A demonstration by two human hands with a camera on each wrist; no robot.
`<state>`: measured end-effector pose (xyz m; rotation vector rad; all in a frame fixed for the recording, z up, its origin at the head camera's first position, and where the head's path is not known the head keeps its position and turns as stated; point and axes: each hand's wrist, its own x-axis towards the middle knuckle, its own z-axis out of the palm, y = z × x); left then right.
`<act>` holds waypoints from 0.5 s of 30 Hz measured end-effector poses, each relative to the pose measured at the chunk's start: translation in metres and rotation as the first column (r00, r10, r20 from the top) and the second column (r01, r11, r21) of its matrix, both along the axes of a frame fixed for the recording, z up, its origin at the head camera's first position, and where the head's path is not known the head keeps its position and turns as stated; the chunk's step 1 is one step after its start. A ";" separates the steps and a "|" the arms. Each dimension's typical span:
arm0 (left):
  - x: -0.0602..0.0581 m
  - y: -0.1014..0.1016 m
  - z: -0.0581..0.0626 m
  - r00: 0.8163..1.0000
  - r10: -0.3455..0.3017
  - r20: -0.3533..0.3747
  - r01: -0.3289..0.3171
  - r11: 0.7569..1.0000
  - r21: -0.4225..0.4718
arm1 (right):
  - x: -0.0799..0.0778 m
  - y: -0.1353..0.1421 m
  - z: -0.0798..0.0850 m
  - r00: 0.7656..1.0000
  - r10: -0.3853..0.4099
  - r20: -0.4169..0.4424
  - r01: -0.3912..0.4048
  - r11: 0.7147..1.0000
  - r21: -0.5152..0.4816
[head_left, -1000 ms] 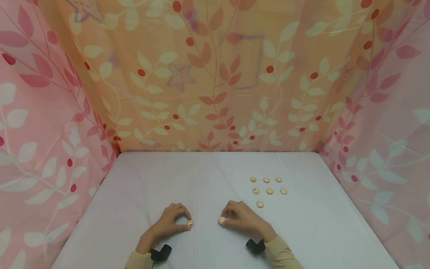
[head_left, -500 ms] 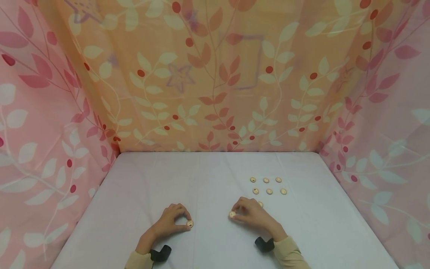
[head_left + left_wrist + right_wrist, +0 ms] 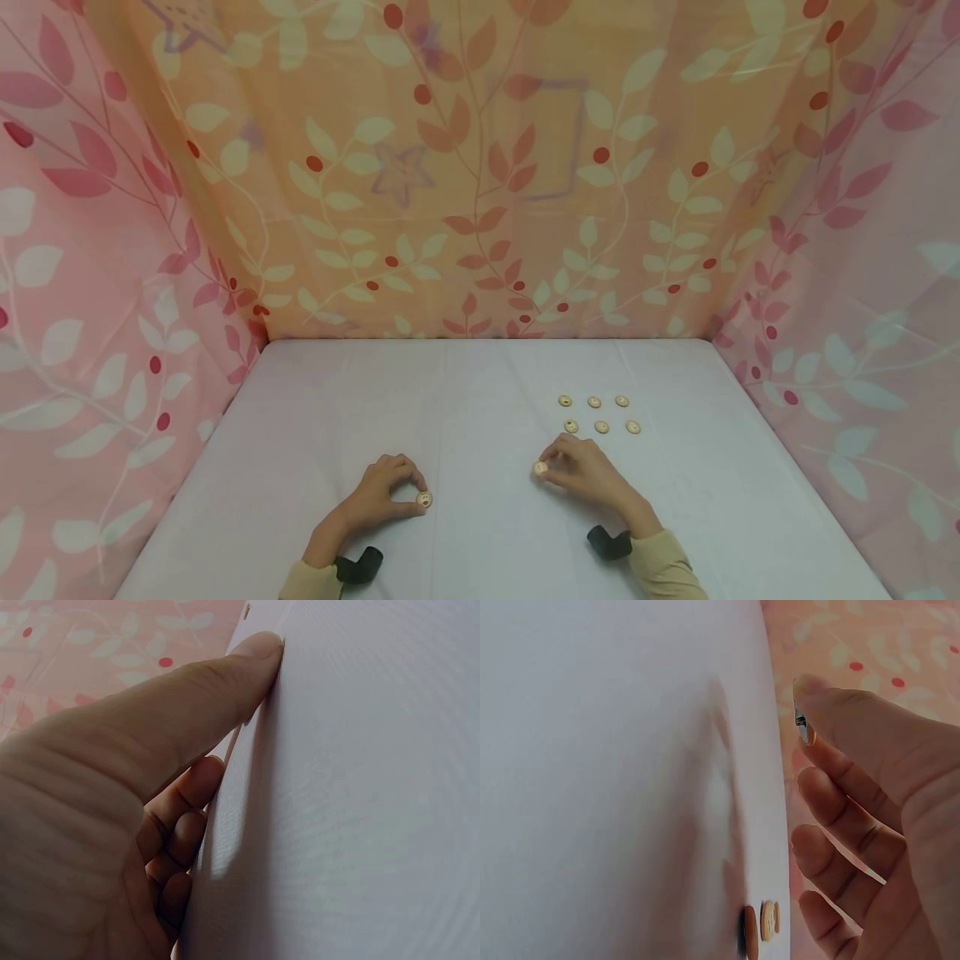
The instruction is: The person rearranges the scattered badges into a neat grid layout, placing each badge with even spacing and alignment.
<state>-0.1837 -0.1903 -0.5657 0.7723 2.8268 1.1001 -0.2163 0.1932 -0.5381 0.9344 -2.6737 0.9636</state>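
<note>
In the head view my left hand (image 3: 384,493) pinches a small round wooden disc (image 3: 424,499) with dark marks on its face, close against the white table. Over to the right, my right hand (image 3: 588,473) holds a similar pale disc (image 3: 540,468) between thumb and index finger. The right wrist view shows that disc (image 3: 802,721) edge-on, raised off the cloth, with the other fingers loosely bent. Thumb and table surface hide the left disc in the left wrist view. Two rows of loose discs (image 3: 602,427) lie just beyond the right hand.
A white cloth covers the table (image 3: 465,392). Patterned curtains (image 3: 480,208) rise behind it and on both sides. Dark wrist mounts (image 3: 609,543) sit on both wrists, below beige sleeves. Loose discs (image 3: 769,921) also stand near the fingers in the right wrist view.
My right hand has moved right and away from me with its disc, toward the rows. It now covers the nearest loose disc. The left hand has stayed still.
</note>
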 end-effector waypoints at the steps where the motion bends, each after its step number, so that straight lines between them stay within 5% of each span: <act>1: 0.000 0.000 0.000 1.000 0.002 -0.001 -0.002 1.000 -0.001 | 0.000 0.002 0.000 1.000 -0.012 0.003 0.012 1.000 0.000; 15: -0.001 0.000 -0.001 1.000 -0.002 -0.011 0.002 1.000 0.000 | -0.001 0.027 -0.002 0.995 -0.085 -0.045 0.084 0.996 -0.020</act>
